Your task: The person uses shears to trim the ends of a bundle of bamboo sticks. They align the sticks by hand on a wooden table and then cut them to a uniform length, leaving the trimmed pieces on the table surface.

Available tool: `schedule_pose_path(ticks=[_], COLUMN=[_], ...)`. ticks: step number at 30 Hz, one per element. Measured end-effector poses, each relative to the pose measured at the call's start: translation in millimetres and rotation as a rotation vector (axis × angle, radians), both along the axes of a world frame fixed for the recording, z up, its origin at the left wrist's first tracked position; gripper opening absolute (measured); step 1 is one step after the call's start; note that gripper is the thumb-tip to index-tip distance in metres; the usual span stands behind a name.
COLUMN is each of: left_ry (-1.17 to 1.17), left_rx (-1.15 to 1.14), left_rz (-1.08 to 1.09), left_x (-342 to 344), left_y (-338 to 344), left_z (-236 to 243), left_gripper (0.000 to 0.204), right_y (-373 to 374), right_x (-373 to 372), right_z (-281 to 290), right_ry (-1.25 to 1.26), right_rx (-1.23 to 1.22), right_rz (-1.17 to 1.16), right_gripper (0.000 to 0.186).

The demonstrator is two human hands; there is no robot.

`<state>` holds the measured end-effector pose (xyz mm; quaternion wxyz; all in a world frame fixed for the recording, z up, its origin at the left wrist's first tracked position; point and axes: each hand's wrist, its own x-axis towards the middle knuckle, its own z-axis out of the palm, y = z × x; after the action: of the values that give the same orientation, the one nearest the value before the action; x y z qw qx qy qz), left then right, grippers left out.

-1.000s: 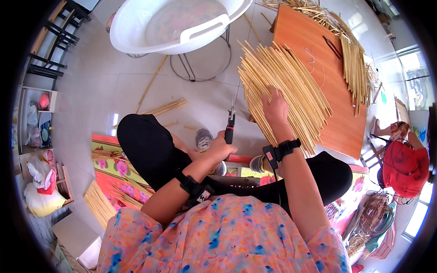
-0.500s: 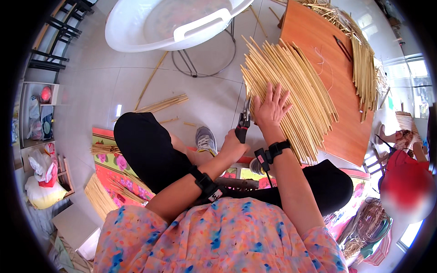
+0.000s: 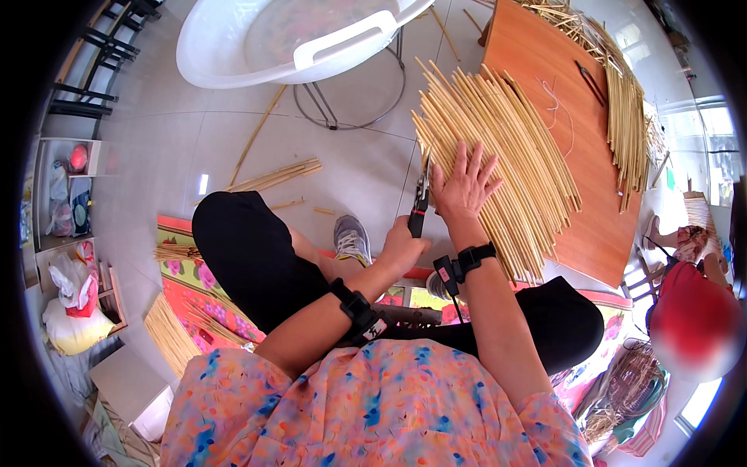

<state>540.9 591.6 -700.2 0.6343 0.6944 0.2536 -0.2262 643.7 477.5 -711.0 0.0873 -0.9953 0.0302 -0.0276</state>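
Closed round the black-and-red handles of a pair of pruning shears (image 3: 421, 204) is my left hand (image 3: 403, 245). The metal jaws point away from me and lie at the left edge of a mat-like layer of straw-coloured stalks (image 3: 506, 163); whether a stalk is between them is too small to tell. My right hand (image 3: 464, 187) lies flat on the stalks with fingers spread, just right of the jaws. The stalks lie side by side, partly on an orange-brown table (image 3: 603, 206) and overhanging its left side.
A white tub (image 3: 226, 66) rests on a metal stand at the far left. Loose stalks (image 3: 284, 175) lie on the floor. Pliers-like black tool (image 3: 590, 82) and more stalks (image 3: 625, 132) are on the table's right side. Another person in red (image 3: 689, 303) sits at the right.
The shears' handles have come closer together in my left hand, and the tool has turned slightly. My right hand stays pressed on the stalks.
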Motion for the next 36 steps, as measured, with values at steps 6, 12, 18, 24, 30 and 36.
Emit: schedule_pose_path(ticks=[6,12,18,24,30,36], left_ry=[-0.034,-0.060,-0.043,-0.008,-0.013,-0.025], left_rx=[0.029,0.085,0.084,0.093,0.108,0.071], left_rz=[-0.015,-0.021,-0.051,-0.079,-0.094,-0.041], left_x=[-1,-3,-3,-8,-4,1], left_y=[-1,1,4,7,9,10], left_z=[2,-2,-3,9,6,10], left_gripper=[0.035,0.033,0.048,0.059,0.058,0.045], right_y=[0,2,2,2,3,3], right_x=[-1,-1,0,0,-1,-1], right_z=[1,2,1,2,2,4], right_ry=[-0.001,0.008,0.019,0.020,0.026,0.055], right_rx=[-0.006,-0.019,-0.039,-0.047,-0.049,-0.062], right_rz=[-0.005,-0.006,-0.013,-0.012,-0.005,-0.011], right_gripper=[0.072,0.071,0.071,0.070,0.069,0.069])
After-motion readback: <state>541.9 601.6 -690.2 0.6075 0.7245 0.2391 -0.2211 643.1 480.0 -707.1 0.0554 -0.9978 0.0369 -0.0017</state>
